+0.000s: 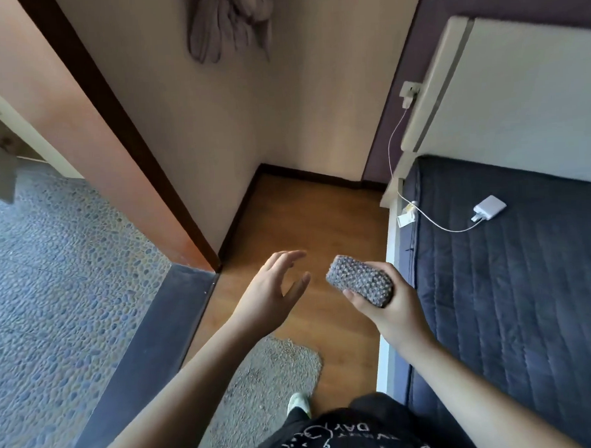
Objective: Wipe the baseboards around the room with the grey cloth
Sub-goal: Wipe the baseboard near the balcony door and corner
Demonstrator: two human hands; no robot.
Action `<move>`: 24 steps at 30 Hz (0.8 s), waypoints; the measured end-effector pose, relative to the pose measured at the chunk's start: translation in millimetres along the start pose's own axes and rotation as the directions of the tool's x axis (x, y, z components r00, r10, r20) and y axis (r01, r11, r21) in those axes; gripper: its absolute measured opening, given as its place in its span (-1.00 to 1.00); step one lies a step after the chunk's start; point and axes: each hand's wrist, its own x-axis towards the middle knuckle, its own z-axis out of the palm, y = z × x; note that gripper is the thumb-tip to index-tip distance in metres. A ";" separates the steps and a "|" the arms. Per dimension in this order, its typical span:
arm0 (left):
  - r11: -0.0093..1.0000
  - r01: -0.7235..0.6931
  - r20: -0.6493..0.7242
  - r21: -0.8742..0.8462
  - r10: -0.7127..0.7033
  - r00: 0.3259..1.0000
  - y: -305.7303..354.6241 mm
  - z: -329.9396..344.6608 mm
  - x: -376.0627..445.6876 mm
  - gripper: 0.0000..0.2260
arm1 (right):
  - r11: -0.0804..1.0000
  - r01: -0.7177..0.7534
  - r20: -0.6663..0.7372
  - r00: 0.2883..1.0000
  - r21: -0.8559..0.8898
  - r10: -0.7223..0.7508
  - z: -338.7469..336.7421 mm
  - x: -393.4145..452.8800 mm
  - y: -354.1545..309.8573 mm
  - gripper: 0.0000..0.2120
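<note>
My right hand (389, 307) grips the grey cloth (359, 280), folded into a thick knitted wad, at waist height above the wooden floor. My left hand (273, 289) hovers just left of the cloth with fingers spread and relaxed, holding nothing and not touching it. The dark brown baseboard (239, 212) runs along the foot of the cream wall from the door frame to the corner, then right along the far wall (322, 177) toward the bed.
A bed with a dark quilted mattress (513, 282) fills the right side, with a white charger (490, 208) and its cable on it. An open doorway with a dark threshold (150, 352) lies to the left. A grey mat (264, 384) lies by my foot.
</note>
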 end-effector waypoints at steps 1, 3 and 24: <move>1.000 -0.007 -0.007 0.001 0.007 1.000 -0.6 -0.2 12.7 -0.60 | 1.000 0.005 -0.004 1.000 0.001 -0.005 -2.8 11.1 2.3 -0.53; 1.000 -0.008 -0.019 -0.001 0.008 1.000 -2.2 1.5 37.4 -0.59 | 1.000 0.019 -0.010 1.000 0.003 -0.019 -7.5 36.2 6.8 -0.55; 0.959 0.264 -0.128 0.100 -0.251 0.959 4.3 43.0 302.1 -0.60 | 0.982 0.187 0.213 0.961 -0.040 -0.175 -73.0 358.0 76.3 -0.56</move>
